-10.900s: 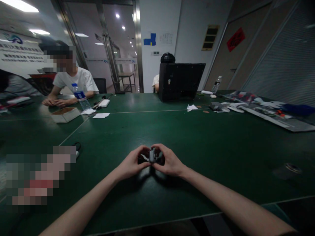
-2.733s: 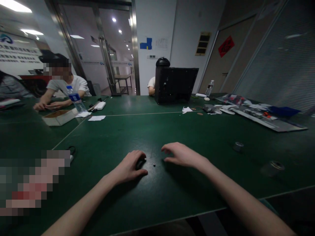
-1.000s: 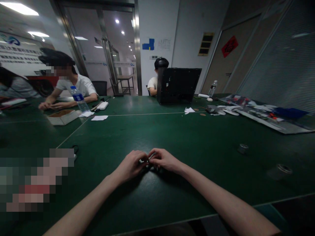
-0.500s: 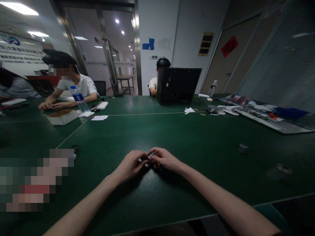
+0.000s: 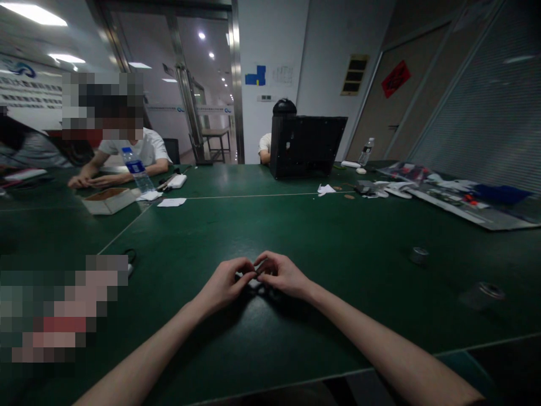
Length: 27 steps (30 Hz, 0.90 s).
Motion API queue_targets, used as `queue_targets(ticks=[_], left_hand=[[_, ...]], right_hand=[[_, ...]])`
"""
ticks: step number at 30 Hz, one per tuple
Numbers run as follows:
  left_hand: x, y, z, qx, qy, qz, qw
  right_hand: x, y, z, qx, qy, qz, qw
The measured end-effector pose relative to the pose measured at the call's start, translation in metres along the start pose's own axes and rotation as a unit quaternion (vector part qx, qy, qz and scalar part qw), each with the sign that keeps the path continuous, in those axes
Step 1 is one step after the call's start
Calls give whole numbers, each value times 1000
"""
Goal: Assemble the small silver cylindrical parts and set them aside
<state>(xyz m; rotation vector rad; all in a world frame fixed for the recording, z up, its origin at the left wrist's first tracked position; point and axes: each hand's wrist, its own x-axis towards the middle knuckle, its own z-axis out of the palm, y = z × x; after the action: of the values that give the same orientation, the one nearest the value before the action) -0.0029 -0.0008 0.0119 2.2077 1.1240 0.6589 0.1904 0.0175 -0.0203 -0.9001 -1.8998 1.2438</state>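
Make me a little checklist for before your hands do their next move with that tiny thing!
1. Left hand and right hand together above the green table: ok.
2. Small part firmly held between the fingers: cannot tell, the fingers hide it.
3. Short metal cylinder apart from the hands: ok.
4. Larger metal cylinder apart from the hands: ok.
5. Co-worker's hands away from yours: ok.

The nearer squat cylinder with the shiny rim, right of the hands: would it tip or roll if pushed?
The squat cylinder looks wider than tall, so a light push would probably slide it rather than tip it. On its side, it would likely roll. Its shiny rim suggests stiff metal, though the dim view leaves that unsure.
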Motion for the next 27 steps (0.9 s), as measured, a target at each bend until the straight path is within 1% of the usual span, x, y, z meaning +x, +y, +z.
queue_targets(ticks=[4, 9, 13, 16, 21, 27], left_hand=[[1, 3, -1, 12, -1, -3, 1000], [1, 4, -3, 9, 1, -1, 1000], [-1, 5, -5, -2, -10, 4, 1000], [-2, 6, -5, 5, -9, 9, 1000], [-2, 7, -4, 24, -7, 9, 1000], [-1, 8, -4, 23, -13, 10, 1000]], right_hand=[[-1, 2, 1, 1, 1, -1, 1000], [0, 0, 2, 51, -4, 14, 999], [0, -5, 1, 71, -12, 20, 997], [0, -6, 1, 55, -4, 12, 998], [1, -3, 0, -12, 26, 6, 1000], [1, -1, -1, 4, 30, -2, 1000]])
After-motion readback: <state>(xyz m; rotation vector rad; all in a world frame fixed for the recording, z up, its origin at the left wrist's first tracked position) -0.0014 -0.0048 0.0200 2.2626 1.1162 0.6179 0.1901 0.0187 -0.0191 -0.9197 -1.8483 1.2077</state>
